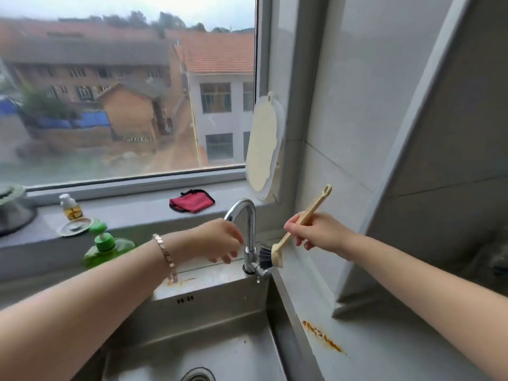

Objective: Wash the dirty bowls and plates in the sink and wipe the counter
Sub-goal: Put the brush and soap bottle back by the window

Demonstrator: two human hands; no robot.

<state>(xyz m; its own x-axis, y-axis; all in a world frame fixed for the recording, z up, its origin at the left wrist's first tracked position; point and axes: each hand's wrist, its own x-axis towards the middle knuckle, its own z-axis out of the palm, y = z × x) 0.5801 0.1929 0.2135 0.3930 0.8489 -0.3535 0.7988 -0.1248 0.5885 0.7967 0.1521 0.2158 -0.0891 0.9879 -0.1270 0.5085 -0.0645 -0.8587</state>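
Right hand (319, 235) fingers wrapped round the dish brush (312, 207) handle, centre right, bristles down beside the faucet (248, 215) base. Left hand (220, 239) fingers loosely curled, holding nothing, just left of the faucet column. Both forearms stretch over the sink (209, 306), lower centre. No bowls or plates in view. I'd call it setup; next I'd get water running.

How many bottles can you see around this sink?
2. A small bottle of amber liquid stands on the windowsill at left; a green pump bottle stands just below it, beside the sink. Others may be hidden outside the view.
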